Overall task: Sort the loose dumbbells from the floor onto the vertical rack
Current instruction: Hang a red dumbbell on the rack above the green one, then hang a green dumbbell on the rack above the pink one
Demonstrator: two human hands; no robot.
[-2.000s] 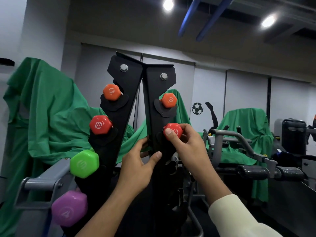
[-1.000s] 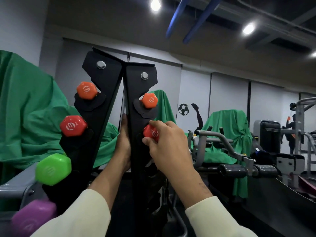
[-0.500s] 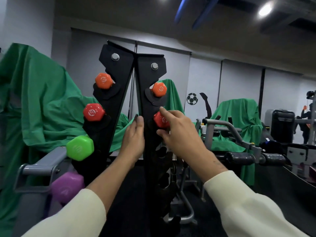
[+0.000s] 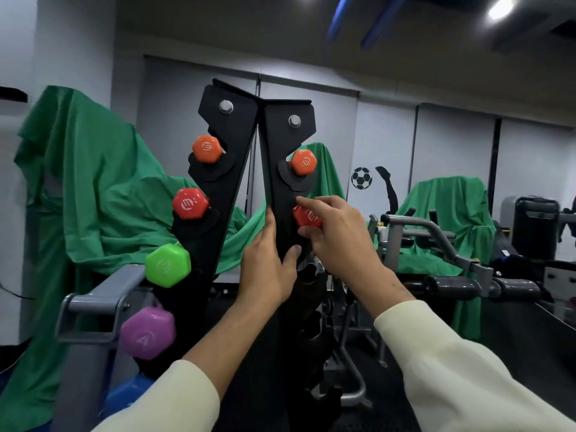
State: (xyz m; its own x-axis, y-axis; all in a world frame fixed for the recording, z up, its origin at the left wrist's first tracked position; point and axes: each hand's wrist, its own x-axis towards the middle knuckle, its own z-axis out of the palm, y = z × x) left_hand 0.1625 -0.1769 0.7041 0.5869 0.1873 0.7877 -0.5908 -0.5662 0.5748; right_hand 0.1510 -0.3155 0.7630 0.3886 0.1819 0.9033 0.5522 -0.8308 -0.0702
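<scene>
You stand in a gym room with pale wall panels, a football sticker (image 4: 361, 178) on the far wall and green cloths (image 4: 93, 194) draped over machines to the left and right. Right in front of you rises the black vertical rack (image 4: 230, 157), its two plates meeting at the top in a narrow V. On the left plate, from top to bottom, sit an orange dumbbell (image 4: 206, 148), a red dumbbell (image 4: 190, 203), a green dumbbell (image 4: 168, 265) and a purple dumbbell (image 4: 147, 333), with a blue one (image 4: 127, 394) partly in view below. On the right plate an orange dumbbell end (image 4: 303, 162) sits in the top slot. Just beneath it, your right hand (image 4: 338, 235) grasps the red dumbbell end (image 4: 307, 217) at the second slot, fingers curled over its top and thumb under it; you cannot tell whether it is fully seated. Your left hand (image 4: 268, 269) holds the inner edge of the right plate, fingers lying up along the edge and thumb pressed on the plate's face. Both arms wear cream sleeves (image 4: 461, 369). A grey machine frame (image 4: 436, 235) with a padded handle stands to the right.
</scene>
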